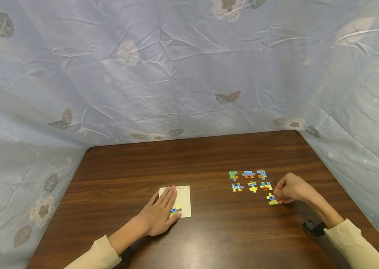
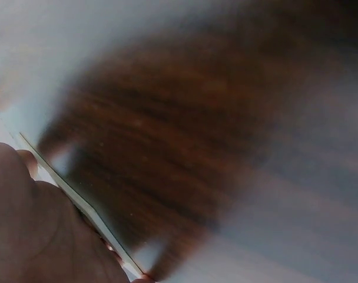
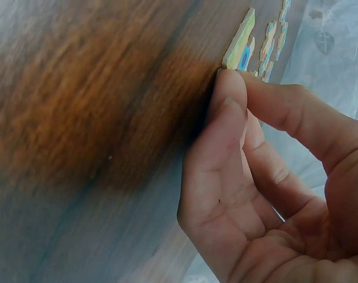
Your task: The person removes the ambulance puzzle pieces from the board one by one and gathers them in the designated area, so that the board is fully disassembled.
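In the head view a cream square puzzle tray (image 1: 185,194) lies on the table, left of centre. My left hand (image 1: 159,213) rests across its left part with straight fingers, the thumb along the near edge. Partly covered by this hand, a colourful jigsaw piece (image 1: 176,210) sits in the tray's near part. To the right, my right hand (image 1: 293,188) pinches a yellow-green jigsaw piece with a blue round mark (image 1: 271,199) between thumb and fingertips. The right wrist view has that piece (image 3: 239,42) edge-on at the fingertips, close over the wood.
Several loose jigsaw pieces (image 1: 249,175) lie in two rows just beyond the right hand. The dark brown wooden table (image 1: 216,231) is bordered at the back and sides by a bluish patterned cloth (image 1: 176,93). A black device (image 1: 313,228) is at the right wrist.
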`<act>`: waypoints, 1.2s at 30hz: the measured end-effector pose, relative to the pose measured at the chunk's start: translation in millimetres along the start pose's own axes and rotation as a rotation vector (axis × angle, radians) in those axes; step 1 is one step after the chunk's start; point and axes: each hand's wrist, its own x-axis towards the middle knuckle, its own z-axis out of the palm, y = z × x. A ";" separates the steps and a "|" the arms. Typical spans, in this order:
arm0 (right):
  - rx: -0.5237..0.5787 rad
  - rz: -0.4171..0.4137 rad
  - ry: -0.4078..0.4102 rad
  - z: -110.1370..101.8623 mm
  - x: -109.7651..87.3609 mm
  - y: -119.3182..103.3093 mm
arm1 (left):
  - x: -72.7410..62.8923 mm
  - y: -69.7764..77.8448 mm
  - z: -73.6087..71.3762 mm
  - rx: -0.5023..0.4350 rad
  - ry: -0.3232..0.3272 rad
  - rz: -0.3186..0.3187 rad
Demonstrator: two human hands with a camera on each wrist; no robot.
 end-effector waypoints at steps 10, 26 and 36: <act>0.015 0.011 -0.011 -0.5 0.8 -0.6 | 0.2 -0.1 0.9 -0.004 -0.003 -0.001; 0.028 -0.059 -0.027 -19.4 -1.8 -10.5 | 1.6 -1.3 2.3 -0.017 -0.005 -0.003; -0.001 -0.277 -0.020 -12.0 5.6 -92.0 | 0.6 -0.7 -2.2 -0.031 -0.003 0.015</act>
